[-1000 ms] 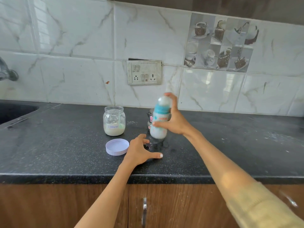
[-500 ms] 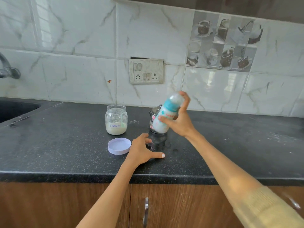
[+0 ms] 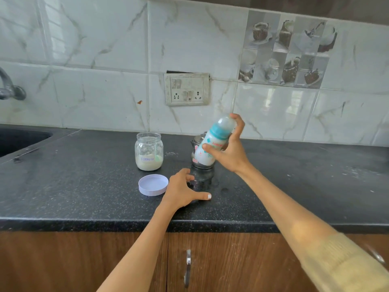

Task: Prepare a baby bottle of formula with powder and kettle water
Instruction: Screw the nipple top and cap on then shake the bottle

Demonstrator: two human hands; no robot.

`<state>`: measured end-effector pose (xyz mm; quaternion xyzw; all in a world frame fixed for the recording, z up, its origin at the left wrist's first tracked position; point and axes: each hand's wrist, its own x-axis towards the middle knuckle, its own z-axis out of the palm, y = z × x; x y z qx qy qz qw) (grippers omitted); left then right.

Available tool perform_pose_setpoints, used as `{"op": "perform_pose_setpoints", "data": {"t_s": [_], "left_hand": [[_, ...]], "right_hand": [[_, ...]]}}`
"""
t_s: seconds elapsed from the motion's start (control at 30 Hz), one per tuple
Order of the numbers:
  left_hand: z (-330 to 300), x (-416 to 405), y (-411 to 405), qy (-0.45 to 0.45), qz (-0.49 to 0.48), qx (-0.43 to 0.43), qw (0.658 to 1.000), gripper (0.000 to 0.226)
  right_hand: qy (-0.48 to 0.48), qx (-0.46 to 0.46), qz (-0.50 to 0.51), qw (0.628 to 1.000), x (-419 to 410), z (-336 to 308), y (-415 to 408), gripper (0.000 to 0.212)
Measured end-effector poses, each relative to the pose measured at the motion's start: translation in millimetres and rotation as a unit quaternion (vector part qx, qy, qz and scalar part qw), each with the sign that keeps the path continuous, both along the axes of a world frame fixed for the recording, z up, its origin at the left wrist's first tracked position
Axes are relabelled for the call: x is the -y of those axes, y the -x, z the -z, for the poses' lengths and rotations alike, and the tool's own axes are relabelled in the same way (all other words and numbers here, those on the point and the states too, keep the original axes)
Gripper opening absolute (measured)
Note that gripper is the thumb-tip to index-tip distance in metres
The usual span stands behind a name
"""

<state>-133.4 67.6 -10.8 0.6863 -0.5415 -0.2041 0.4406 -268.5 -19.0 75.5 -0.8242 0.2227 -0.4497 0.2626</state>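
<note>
The right hand (image 3: 228, 152) grips the baby bottle (image 3: 212, 144) above the counter (image 3: 84, 186), tilted right: milky white body, teal collar, clear cap; the left hand (image 3: 183, 189) rests spread flat

R hand (image 3: 228, 152) is raised above the counter w/ arm stretched fwd from lower right, fingers and thumb curled round the baby bottle (image 3: 212, 142), index finger up over its cap end, bottle tilted top-right (sleeve cuff shows near the elbow, forearm bare). L hand (image 3: 184, 189) rests palm-down on the countertop (image 3: 84, 186), thumb stuck out to the right, other fingers loosely bent & holding nothing. L forearm runs bare up from the bottom edge, wrist about straight.
</note>
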Motion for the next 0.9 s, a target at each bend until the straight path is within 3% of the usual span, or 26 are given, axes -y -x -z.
{"op": "perform_pose_setpoints", "data": {"t_s": [0.1, 0.2, 0.27, 0.37, 0.47, 0.57, 0.67, 0.73, 0.83, 0.9], "left_hand": [[0, -1, 1, 0.003, -0.001, 0.003, 1.000, 0.108], [1, 0, 0, 0.005, 0.001, -0.003, 1.000, 0.109], [2, 0, 0, 0.005, 0.002, -0.003, 1.000, 0.109], [3, 2, -2, 0.004, 0.003, -0.002, 1.000, 0.110], [3, 2, -1, 0.008, 0.002, 0.004, 1.000, 0.110], [4, 2, -2, 0.006, 0.002, 0.001, 1.000, 0.109], [5, 4, -2, 0.012, 0.000, 0.011, 1.000, 0.102], [4, 3, -3, 0.011, 0.002, 0.009, 1.000, 0.103], [5, 4, -2, 0.013, 0.000, 0.010, 1.000, 0.103], [4, 4, -3, 0.011, 0.001, 0.004, 1.000, 0.102]], "right_hand": [[0.011, -0.077, -0.027, 0.997, -1, -3, -3, 0.090], [0.002, 0.001, -0.004, 1.000, 1, -3, -4, 0.088], [0.022, -0.085, -0.024, 0.996, -1, -1, -6, 0.089], [0.012, 0.000, 0.014, 1.000, 2, 3, -5, 0.090], [0.022, -0.093, -0.012, 0.995, 0, 5, -6, 0.090], [0.003, 0.024, 0.025, 0.999, 1, 6, -7, 0.090], [0.022, -0.107, -0.012, 0.994, 2, 10, -11, 0.091], [0.008, -0.042, 0.013, 0.999, 2, 9, -13, 0.090], [0.029, -0.103, -0.006, 0.994, 1, 8, -16, 0.091], [0.014, -0.023, 0.021, 0.999, 3, 8, -15, 0.091]]}}
